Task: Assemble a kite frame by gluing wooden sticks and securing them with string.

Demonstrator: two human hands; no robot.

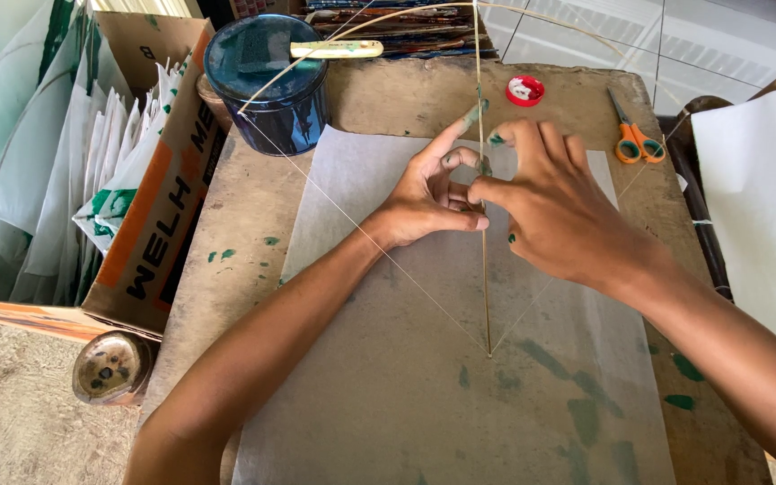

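1 thin bamboo kite spine point(485, 296) w/ 1 bowed cross stick point(379, 20) & taut string point(361, 229), lying on 1 translucent paper sheet point(424, 395) at board centre. left hand point(428, 193) & right hand point(554, 211) are pinching the spine, fingertips green-stained. 1 blue tin point(267, 81), 1 orange scissors point(635, 139), 1 red cap point(524, 90) sitting nearby.

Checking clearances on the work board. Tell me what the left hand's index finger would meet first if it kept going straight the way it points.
The left hand points its index finger up and to the right, at the thin upright stick. The fingertip seems already at the stick, so that comes first. Farther along lies the red cap, though depth is hard to judge.
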